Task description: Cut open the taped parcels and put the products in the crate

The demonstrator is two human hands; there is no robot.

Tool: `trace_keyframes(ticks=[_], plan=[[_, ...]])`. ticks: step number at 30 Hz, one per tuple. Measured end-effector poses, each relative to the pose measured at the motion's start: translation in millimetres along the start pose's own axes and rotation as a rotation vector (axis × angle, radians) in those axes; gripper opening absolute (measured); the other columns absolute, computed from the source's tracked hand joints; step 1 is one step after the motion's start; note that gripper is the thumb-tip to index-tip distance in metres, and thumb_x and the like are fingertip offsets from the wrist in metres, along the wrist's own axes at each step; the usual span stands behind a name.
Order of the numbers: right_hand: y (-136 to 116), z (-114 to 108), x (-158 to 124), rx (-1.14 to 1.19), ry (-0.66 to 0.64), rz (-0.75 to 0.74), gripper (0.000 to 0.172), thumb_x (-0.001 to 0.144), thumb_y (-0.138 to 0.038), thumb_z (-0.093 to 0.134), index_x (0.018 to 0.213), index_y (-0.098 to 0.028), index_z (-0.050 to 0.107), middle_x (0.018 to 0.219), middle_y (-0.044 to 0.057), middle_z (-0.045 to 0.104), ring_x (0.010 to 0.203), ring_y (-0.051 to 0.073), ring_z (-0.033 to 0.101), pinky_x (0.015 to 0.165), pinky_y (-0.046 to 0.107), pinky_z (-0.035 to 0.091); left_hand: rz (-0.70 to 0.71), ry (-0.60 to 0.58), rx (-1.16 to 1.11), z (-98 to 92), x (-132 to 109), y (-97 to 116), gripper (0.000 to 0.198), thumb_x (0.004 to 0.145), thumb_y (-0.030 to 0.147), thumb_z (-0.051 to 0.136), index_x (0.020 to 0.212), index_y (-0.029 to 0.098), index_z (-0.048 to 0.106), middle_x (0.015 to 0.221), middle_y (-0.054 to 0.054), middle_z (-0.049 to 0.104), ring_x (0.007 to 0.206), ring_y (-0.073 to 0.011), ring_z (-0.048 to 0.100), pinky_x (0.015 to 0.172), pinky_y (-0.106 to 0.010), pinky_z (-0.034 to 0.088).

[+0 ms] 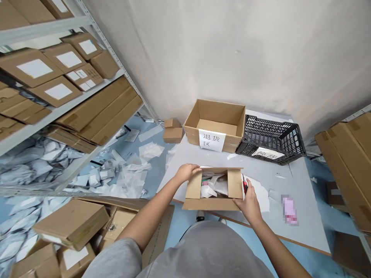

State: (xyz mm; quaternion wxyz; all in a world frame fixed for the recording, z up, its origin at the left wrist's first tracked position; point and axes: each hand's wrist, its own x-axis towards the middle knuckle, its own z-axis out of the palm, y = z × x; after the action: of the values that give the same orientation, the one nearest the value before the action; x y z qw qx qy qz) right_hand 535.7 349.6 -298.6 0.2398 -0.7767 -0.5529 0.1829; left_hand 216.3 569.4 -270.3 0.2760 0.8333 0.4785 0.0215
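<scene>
Left hand (pixel 188 173) and right hand (pixel 249 201), apart, clamp carton (pixel 193 186) at 9 and 3 o'clock; tilting could spill loose papers (pixel 216 186).

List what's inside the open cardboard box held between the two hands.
Inside the open cardboard box lies crumpled white packing paper with a small pink item among it. The box's bottom and anything beneath the paper are covered, and the raised flaps hide the inner sides.

A small open cardboard box (pixel 213 200) sits at the desk's near edge, lower middle of the frame, crumpled white wrapping (pixel 213 188) inside. The left hand (pixel 188 173) clasps one upright flap; the right hand (pixel 249 200) holds the opposite flap, with a red-handled cutter (pixel 245 184) against it.
</scene>
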Motion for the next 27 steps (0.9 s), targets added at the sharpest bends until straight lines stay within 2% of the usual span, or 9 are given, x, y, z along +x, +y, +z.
trace_keyframes(ticks=[2,4,6,9,12,14,16,22,27], plan=[[9,6,-13,0.017,-0.006,-0.001,0.090,0.080,-0.035,0.075,0.159,-0.023,0.032,0.137,0.014,0.059,0.131,0.038,0.059,0.104,0.047,0.052,-0.142,0.089,-0.052,-1.1,3,4,0.039,0.102,0.058,0.059,0.116,0.027,0.077,0.110,-0.006,0.081,0.106,-0.0274,0.074,0.090,-0.032,0.053],[14,10,-17,0.032,-0.026,0.002,0.076,0.081,-0.036,0.074,0.149,-0.022,0.042,0.132,0.014,0.060,0.128,0.037,0.061,0.104,0.046,0.052,-0.278,0.221,-0.106,5.6,1,12,0.043,0.099,0.057,0.066,0.126,0.024,0.071,0.109,-0.008,0.080,0.105,-0.0283,0.074,0.089,-0.034,0.055],[12,10,-13,0.027,-0.026,-0.001,0.068,0.081,-0.036,0.075,0.141,-0.023,0.046,0.127,0.012,0.061,0.124,0.037,0.062,0.102,0.045,0.053,-0.323,0.381,-0.146,20.7,-7,22,0.060,0.097,0.053,0.070,0.146,0.021,0.056,0.126,-0.013,0.074,0.115,-0.0297,0.071,0.095,-0.037,0.055],[-1,8,3,-0.045,-0.012,-0.024,0.064,0.082,-0.035,0.075,0.138,-0.024,0.047,0.125,0.012,0.060,0.121,0.036,0.061,0.098,0.045,0.054,-0.282,0.521,-0.107,52.5,-28,36,0.097,0.096,0.047,0.070,0.168,0.011,0.017,0.158,-0.027,0.048,0.145,-0.0376,0.053,0.115,-0.048,0.047],[-17,10,16,-0.149,-0.032,-0.018,0.068,0.080,-0.035,0.079,0.139,-0.022,0.047,0.120,0.013,0.059,0.114,0.037,0.062,0.094,0.045,0.054,-0.316,0.479,-0.100,80.1,-49,46,0.119,0.093,0.039,0.072,0.169,0.008,-0.014,0.171,-0.033,0.023,0.156,-0.0424,0.038,0.122,-0.051,0.041],[-24,13,21,-0.213,-0.061,0.002,0.072,0.077,-0.035,0.083,0.139,-0.022,0.047,0.118,0.013,0.059,0.111,0.037,0.063,0.090,0.044,0.054,-0.385,0.430,-0.104,89.7,-55,51,0.131,0.087,0.036,0.079,0.167,0.010,-0.022,0.174,-0.035,0.011,0.157,-0.0461,0.034,0.121,-0.052,0.042],[-29,15,23,-0.265,-0.087,0.007,0.078,0.075,-0.035,0.086,0.140,-0.021,0.046,0.119,0.014,0.059,0.110,0.038,0.062,0.088,0.044,0.054,-0.455,0.390,-0.114,91.5,-57,54,0.139,0.082,0.033,0.084,0.166,0.012,-0.026,0.174,-0.036,0.007,0.157,-0.0479,0.035,0.118,-0.051,0.044],[-34,16,26,-0.248,-0.047,-0.048,0.077,0.076,-0.035,0.083,0.140,-0.020,0.044,0.123,0.015,0.059,0.114,0.038,0.061,0.095,0.047,0.054,-0.545,0.276,-0.053,76.8,-58,57,0.148,0.074,0.032,0.091,0.168,0.016,-0.022,0.172,-0.037,0.013,0.146,-0.0483,0.050,0.112,-0.048,0.049],[-34,12,39,-0.034,-0.017,-0.092,0.068,0.079,-0.034,0.074,0.140,-0.022,0.045,0.135,0.016,0.059,0.127,0.037,0.059,0.108,0.047,0.051,-0.475,0.261,-0.131,70.3,-64,64,0.136,0.078,0.022,0.076,0.168,0.019,-0.026,0.171,-0.027,0.031,0.136,-0.0387,0.062,0.103,-0.040,0.054]])
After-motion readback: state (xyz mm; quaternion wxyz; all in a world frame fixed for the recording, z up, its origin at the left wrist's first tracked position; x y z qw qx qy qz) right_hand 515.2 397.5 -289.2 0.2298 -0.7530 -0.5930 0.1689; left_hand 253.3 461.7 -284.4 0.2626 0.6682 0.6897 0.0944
